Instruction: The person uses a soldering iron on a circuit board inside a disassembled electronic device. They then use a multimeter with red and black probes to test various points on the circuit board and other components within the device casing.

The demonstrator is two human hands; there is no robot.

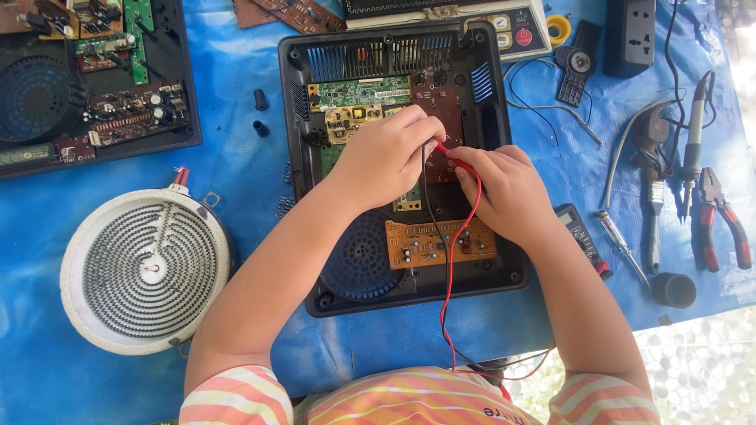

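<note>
An opened black cooker base lies in the middle of the blue table cover, with green, yellow and brown circuit boards inside and a round blue fan grille. My left hand is closed over the boards, pinching a black probe whose lead runs back toward me. My right hand grips a red probe, its tip near the brown board. The red lead loops over an orange board.
A round white coil heating element lies at the left. Another opened black device with boards sits at top left. Pliers, a soldering iron, screwdriver and a multimeter lie to the right; a power strip is at the top.
</note>
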